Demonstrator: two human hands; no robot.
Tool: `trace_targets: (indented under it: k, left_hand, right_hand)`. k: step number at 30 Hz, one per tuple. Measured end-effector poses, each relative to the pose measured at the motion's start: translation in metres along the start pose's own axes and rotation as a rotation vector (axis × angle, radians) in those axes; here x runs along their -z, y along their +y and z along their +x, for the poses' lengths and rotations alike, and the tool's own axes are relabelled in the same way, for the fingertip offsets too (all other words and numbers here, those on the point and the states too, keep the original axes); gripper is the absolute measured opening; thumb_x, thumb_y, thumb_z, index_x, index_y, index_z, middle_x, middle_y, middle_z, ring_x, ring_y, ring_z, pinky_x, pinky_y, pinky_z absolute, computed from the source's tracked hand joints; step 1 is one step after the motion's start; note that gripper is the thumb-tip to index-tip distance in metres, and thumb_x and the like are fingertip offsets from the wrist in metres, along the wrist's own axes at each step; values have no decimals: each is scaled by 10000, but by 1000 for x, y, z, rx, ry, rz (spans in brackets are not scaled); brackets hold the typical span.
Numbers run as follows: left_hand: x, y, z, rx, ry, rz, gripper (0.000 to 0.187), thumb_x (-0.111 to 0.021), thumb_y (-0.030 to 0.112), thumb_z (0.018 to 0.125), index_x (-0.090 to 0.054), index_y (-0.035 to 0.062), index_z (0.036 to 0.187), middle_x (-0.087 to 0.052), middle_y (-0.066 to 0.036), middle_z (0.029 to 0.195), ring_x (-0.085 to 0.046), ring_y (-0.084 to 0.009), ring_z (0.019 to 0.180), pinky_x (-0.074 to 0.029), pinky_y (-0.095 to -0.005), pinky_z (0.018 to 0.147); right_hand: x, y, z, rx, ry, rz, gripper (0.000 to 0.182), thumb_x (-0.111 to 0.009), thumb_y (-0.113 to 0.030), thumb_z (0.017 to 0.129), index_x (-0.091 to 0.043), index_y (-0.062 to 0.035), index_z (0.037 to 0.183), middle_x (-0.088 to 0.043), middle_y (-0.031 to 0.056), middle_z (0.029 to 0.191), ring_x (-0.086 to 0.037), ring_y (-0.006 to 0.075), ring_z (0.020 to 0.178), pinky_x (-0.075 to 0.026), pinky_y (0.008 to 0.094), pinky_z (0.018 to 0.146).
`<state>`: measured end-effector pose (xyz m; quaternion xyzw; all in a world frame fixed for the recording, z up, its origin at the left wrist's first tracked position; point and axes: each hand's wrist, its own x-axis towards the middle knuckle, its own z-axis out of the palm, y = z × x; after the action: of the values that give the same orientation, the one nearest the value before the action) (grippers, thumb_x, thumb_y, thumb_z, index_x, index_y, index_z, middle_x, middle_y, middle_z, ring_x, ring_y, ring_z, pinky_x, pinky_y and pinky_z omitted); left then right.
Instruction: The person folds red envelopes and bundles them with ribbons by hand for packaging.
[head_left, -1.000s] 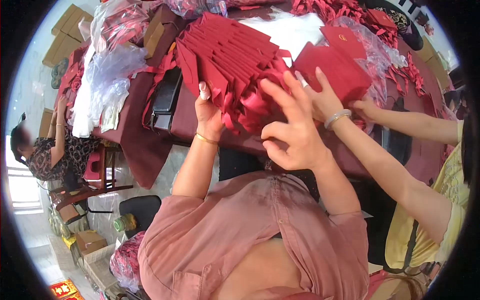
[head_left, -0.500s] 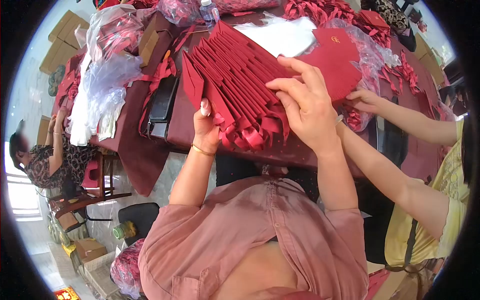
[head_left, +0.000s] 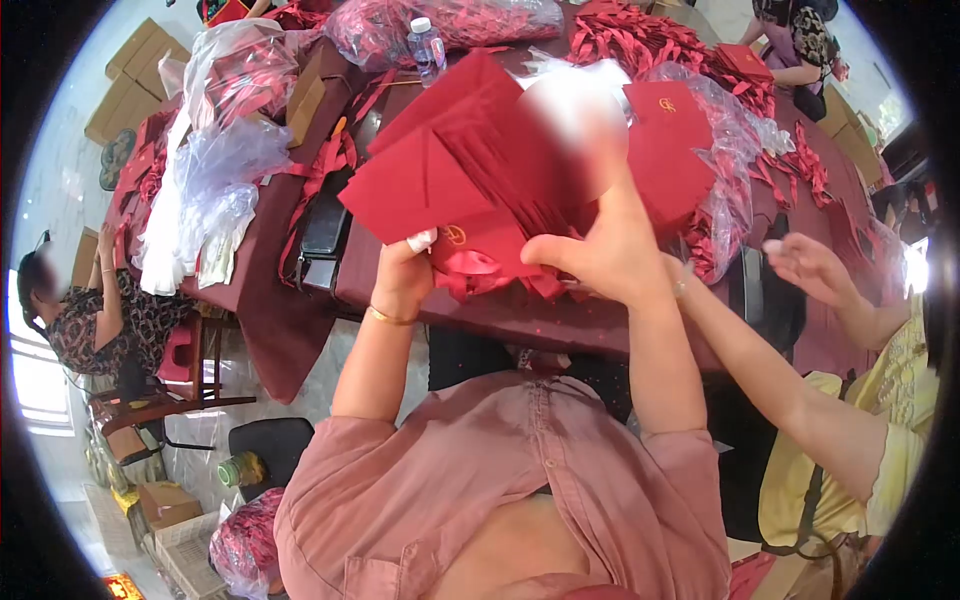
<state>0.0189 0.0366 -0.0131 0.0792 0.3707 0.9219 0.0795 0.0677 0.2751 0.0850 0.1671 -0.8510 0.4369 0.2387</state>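
Note:
A thick stack of red paper envelopes (head_left: 475, 125) with gold emblems and red ribbons is held up between both hands. My left hand (head_left: 402, 278) grips its lower left corner, the thumb on the front envelope and the other fingers behind it. A white wrap covers that thumb's tip. My right hand (head_left: 612, 245) is at the stack's right side, its thumb pressed on the lower edge; the upper fingers are blurred. Pink-red ribbons (head_left: 470, 268) hang at the bottom. More red envelopes (head_left: 668, 150) lie on the table just right of my right hand.
At the right is a co-worker's raised hand (head_left: 812, 268); that person's other arm reaches behind my right wrist. The dark red tablecloth (head_left: 290, 330) carries clear plastic bags (head_left: 225, 160), a water bottle (head_left: 427, 50), a black case (head_left: 327, 225) and piles of red ribbons (head_left: 640, 40).
The fanned stack has tilted and closed up, its front envelope now showing a gold emblem. My right hand moved from the top edges to the side. The co-worker's hand withdrew rightward from the red envelopes.

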Motion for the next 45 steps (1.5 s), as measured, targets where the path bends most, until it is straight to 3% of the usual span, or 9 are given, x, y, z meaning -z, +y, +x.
trace_targets:
  k: [5, 8, 15, 19, 25, 32, 36, 40, 45]
  left_hand:
    - [46, 22, 5, 118, -22, 514, 480, -778, 7, 696, -592, -6, 1138, -646, -99, 1147, -614, -225, 1076, -520, -390, 928]
    - [48, 13, 5, 48, -148, 889, 973, -864, -11, 613, -339, 22, 1431, -549, -119, 1321, -553, -207, 1176, -473, -367, 1000]
    - [60, 1, 12, -249, -322, 1013, 1300, -928, 106, 544, -91, 82, 1538, -361, -97, 1499, -440, -188, 1287, -376, -359, 1081]
    - [66, -15, 8, -86, 7, 1075, 268, -841, 45, 661, -702, 4, 887, -730, -47, 885, -676, -144, 822, -542, -321, 750]
    - [19, 2, -4, -142, 136, 806, 422, -808, 20, 692, -668, -5, 1089, -686, -93, 1089, -648, -190, 956, -533, -352, 852]
    - [-18, 81, 1, -1020, -338, 1686, 586, -775, 96, 740, -535, 1, 1267, -603, -171, 1239, -563, -279, 1167, -467, -365, 964]
    - [-54, 94, -10, -1023, -342, 1762, 432, -739, 176, 752, -618, 12, 1134, -650, -123, 1136, -532, -344, 1193, -399, -439, 1024]
    - [-85, 92, -13, -1043, -367, 1751, 434, -741, 161, 753, -610, -10, 1129, -641, -162, 1142, -540, -349, 1182, -433, -422, 981]
    - [-105, 85, -6, -972, -439, 1526, 687, -791, 255, 729, -506, -21, 1290, -538, -180, 1296, -486, -316, 1258, -373, -413, 1048]
  right_hand:
    - [-33, 34, -10, -138, -135, 201, 1073, -778, -68, 646, -151, -26, 1517, -400, 202, 1425, -389, 282, 1341, -290, 372, 1122]
    - [-107, 90, -53, -200, -88, 618, 965, -751, 38, 663, -226, -41, 1470, -428, 140, 1392, -435, 228, 1290, -352, 353, 1085]
    - [-120, 80, -55, -256, -86, 289, 842, -837, -144, 650, -378, -21, 1346, -517, 193, 1260, -535, 334, 1177, -426, 386, 1007]
    - [-124, 75, -47, -389, -54, 409, 687, -813, -120, 706, -427, -7, 1262, -576, 170, 1192, -562, 273, 1160, -445, 361, 984]
    - [-79, 55, -23, -111, -122, 224, 1078, -822, -102, 633, -165, 49, 1474, -244, 245, 1514, -257, 314, 1418, -223, 368, 1170]
    - [1, -41, 6, 330, 9, -249, 1126, -832, -230, 631, -154, -23, 1506, -201, 219, 1542, -159, 392, 1449, -169, 603, 1131]
    - [-4, -49, 5, 511, 154, -318, 877, -730, -196, 659, -339, -4, 1420, -575, 146, 1131, -550, 304, 1124, -393, 479, 977]
    - [10, -44, 14, 516, 244, -280, 484, -728, -234, 661, -533, -25, 1052, -606, 90, 789, -623, 274, 724, -466, 399, 680]
    - [43, -47, 18, 551, 135, -255, 402, -758, -161, 569, -578, -64, 915, -594, 89, 816, -613, 299, 771, -475, 409, 660]
